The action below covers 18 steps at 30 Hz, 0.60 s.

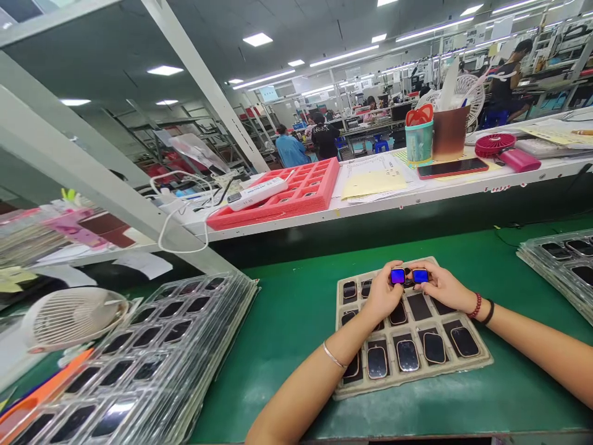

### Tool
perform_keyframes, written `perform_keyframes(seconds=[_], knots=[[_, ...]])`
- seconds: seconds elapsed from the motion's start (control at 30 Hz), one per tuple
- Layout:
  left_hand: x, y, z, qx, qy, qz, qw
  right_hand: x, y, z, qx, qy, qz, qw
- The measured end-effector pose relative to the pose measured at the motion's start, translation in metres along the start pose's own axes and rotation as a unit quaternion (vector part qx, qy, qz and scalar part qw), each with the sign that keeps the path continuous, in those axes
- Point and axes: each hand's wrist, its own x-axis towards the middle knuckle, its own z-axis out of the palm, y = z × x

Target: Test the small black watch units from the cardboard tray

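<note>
My left hand (385, 293) holds a small watch-like device (397, 276) with a lit blue-purple screen, its fingers closed round the edges. A second device (420, 276) with a lit blue screen is gripped between thumb and fingers of my right hand (440, 287). The two devices are side by side above the far part of a beige tray (412, 374). Dark-screened watch faces lie in the tray's compartments, among them one (408, 355) in the near row. One compartment (419, 306) below my right hand shows only a dark bottom.
Stacked clear trays (231, 321) of watch faces stand at the left beside a white fan (76, 318). More clear trays (560, 272) are at the right. Above the green table (287, 321), a shelf holds a red foam tray (278, 207), papers and a phone (453, 168). People sit far behind.
</note>
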Motion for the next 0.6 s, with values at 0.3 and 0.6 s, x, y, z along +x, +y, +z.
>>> perform_keyframes(seconds=[0.3,0.6], knots=[[0.0005,0.0011,-0.001,0.004,-0.014,0.007,1.0,0.0,0.0014,-0.0024,-0.031,-0.003,0.04,0.999],[0.0004,0.0025,0.0001,0.001,-0.001,0.014,1.0,0.0012,-0.0015,-0.0005,-0.012,-0.008,-0.008,1.0]])
